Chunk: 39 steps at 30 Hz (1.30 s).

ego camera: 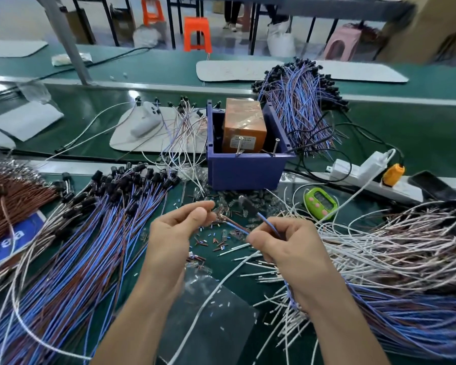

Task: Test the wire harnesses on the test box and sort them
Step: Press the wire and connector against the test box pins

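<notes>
My left hand (178,227) pinches the stripped end of a thin blue and brown wire harness (237,226) between thumb and fingers. My right hand (282,243) grips the same harness a little to the right, its blue wire rising toward a black connector (246,204). Both hands hover over the green mat, just in front of the blue test box (245,169), which holds an orange block (244,125) and two upright metal pins. The harness does not touch the box.
A big fan of blue and brown harnesses (90,233) lies at the left, another pile (406,299) at the right, a bundle (300,101) behind the box. Also here: a green timer (320,201), a power strip (366,169), scattered wire scraps (211,241), a clear bag (208,312).
</notes>
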{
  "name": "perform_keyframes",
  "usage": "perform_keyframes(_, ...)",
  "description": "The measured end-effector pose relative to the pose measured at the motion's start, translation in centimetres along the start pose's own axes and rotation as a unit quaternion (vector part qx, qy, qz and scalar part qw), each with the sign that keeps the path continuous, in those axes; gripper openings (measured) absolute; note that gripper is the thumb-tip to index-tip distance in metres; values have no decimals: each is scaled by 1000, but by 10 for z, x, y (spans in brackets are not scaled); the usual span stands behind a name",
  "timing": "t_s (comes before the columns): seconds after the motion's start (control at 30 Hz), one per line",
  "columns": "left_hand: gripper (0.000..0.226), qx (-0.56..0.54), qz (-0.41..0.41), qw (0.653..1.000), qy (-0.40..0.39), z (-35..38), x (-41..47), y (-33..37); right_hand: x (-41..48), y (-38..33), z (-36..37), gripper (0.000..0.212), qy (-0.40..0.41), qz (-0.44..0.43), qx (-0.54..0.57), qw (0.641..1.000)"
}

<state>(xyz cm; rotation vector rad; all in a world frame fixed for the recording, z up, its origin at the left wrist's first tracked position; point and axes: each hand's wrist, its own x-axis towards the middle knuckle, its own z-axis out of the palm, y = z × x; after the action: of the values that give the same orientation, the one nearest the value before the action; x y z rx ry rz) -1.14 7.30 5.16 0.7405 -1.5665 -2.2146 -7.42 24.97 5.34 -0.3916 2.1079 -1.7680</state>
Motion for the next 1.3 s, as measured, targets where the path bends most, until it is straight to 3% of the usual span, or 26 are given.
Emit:
perform_keyframes(0.1,19,81,32,994,-65,1,-1,2,0,1,1,21,-10,11,-8,1000)
perform_keyframes(0.23,20,9,24,1000,5,2,4,-1,-3,-2,2,17,-18,24,29,999)
perform_keyframes(0.3,19,26,27,999,21,-2,6,-3,-3,-4,1,20,4,24,51,998)
perform_keyframes(0.33,12,37,22,999,-6,-2,4,-4,-2,-4,1,24,20,23,59,998)
perform_keyframes(0.43,27,55,-3,993,-108,8,-5,-10,2,-7,8,29,44,18,60,997)
perform_keyframes(0.57,25,-64,-45,992,-99,27,-10,-17,2,-11,24,19,31,17,62,997)
perform_keyframes(0.7,16,-32,-41,997,-62,27,-8,-15,0,-11,22,2,55,6,63,996)
perform_keyframes(0.77,7,9,-19,998,-53,29,-7,-12,0,-12,20,9,54,4,62,997)
perform_keyframes(0.83,21,39,2,998,-57,29,-7,-11,0,-14,20,19,47,3,76,996)
perform_keyframes(1.03,21,-13,16,989,-149,29,-5,-10,0,-20,18,30,71,25,187,979)
perform_keyframes(1.2,19,-45,-5,994,-97,41,0,-14,2,-19,18,25,79,42,223,971)
perform_keyframes(1.3,10,-28,1,999,18,48,5,-13,7,-16,14,22,149,57,236,958)
